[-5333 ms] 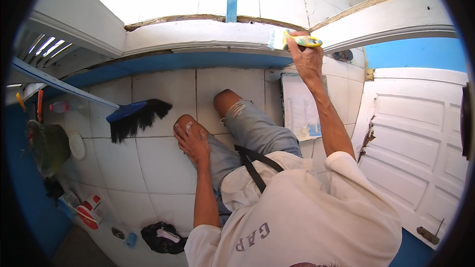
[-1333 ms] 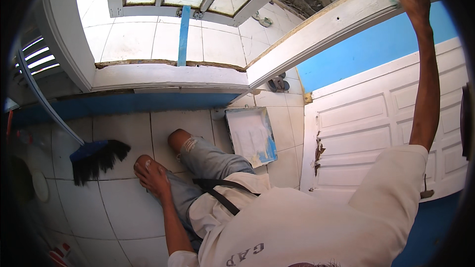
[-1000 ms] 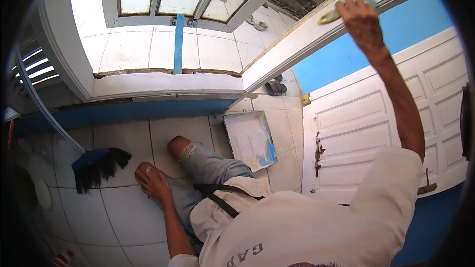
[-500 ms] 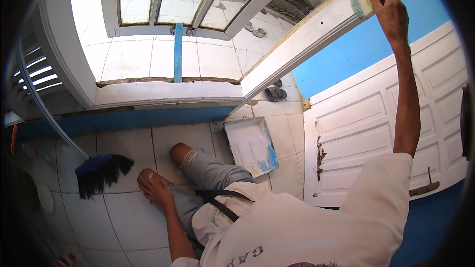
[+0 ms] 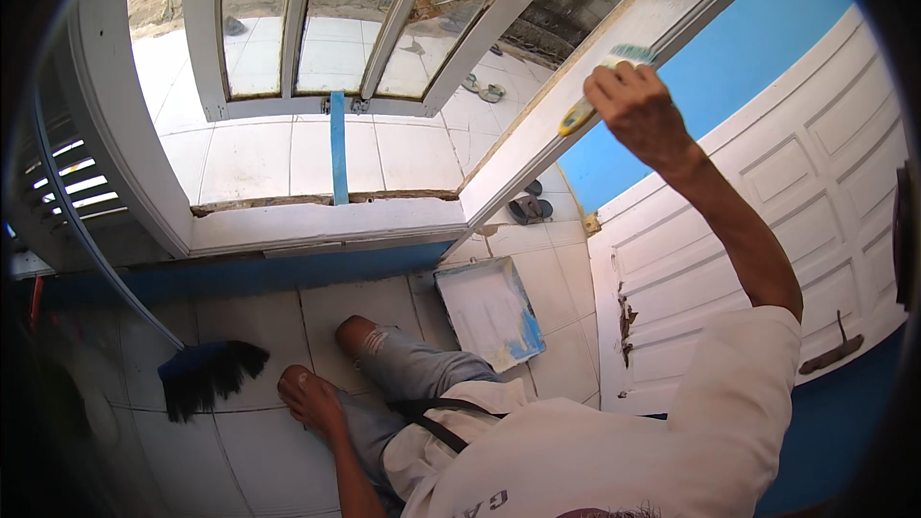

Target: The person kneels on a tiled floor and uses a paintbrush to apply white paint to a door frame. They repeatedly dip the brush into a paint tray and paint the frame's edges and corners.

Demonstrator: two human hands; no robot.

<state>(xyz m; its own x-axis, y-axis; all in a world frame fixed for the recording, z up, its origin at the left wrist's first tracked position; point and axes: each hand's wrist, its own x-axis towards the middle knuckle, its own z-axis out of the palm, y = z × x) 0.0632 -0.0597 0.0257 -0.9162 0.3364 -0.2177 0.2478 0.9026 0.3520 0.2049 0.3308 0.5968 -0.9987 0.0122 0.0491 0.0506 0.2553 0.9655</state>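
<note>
My right hand (image 5: pixel 638 115) is raised at the upper right, its fingers wrapped round a paintbrush (image 5: pixel 576 117). The yellow end of the handle points down to the left, and the pale, green-tinged bristles show above my knuckles, by the white window frame post (image 5: pixel 537 139). Whether the bristles touch the post, I cannot tell. My left hand (image 5: pixel 312 401) lies over my bent knee, fingers stretched out, with nothing held. On the floor right of my knees sits a paint tray (image 5: pixel 484 312) with white paint inside and blue smears at its edge.
A window sash (image 5: pixel 297 105) stands swung outward, with a blue strip (image 5: pixel 339 149) running from it to the sill (image 5: pixel 326 230). At left a broom (image 5: pixel 206 374) leans with black bristles down. A white panelled door (image 5: pixel 758 201) is at right. Sandals (image 5: pixel 528 209) lie beyond the tray.
My right hand has come down and left along the post, and the brush has turned so its bristles now point up and its handle down. My left hand stays on my knee.
</note>
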